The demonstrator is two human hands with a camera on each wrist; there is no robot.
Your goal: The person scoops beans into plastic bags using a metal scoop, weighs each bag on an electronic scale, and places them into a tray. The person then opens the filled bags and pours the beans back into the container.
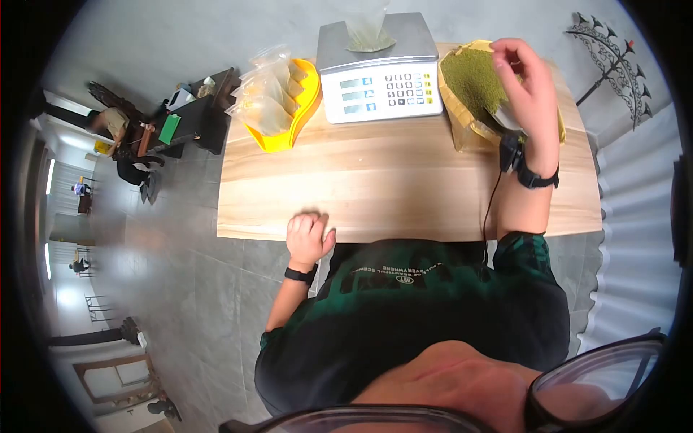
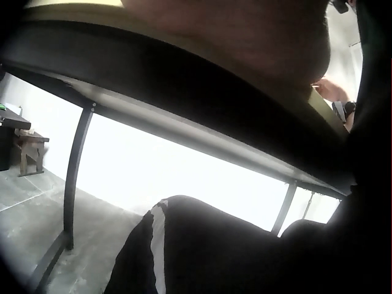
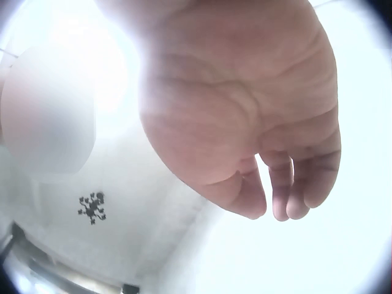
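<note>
My right hand is raised over a paper-lined sack of small green grains; its fingers bend loosely, with nothing between them. The right wrist view shows the palm of this right hand bare. A pale, shiny scoop-like piece sticks out of the grains, partly hidden by the hand. At the table's front edge rests my left hand, fingers relaxed and holding nothing. On the digital scale stands a clear plastic bag with some greenish contents at its bottom.
Left of the scale, a yellow tray holds several filled clear bags. The wooden table spreads before the body. A black cable trails from the right wrist. Behind stand an ornate metal rack and a dark desk.
</note>
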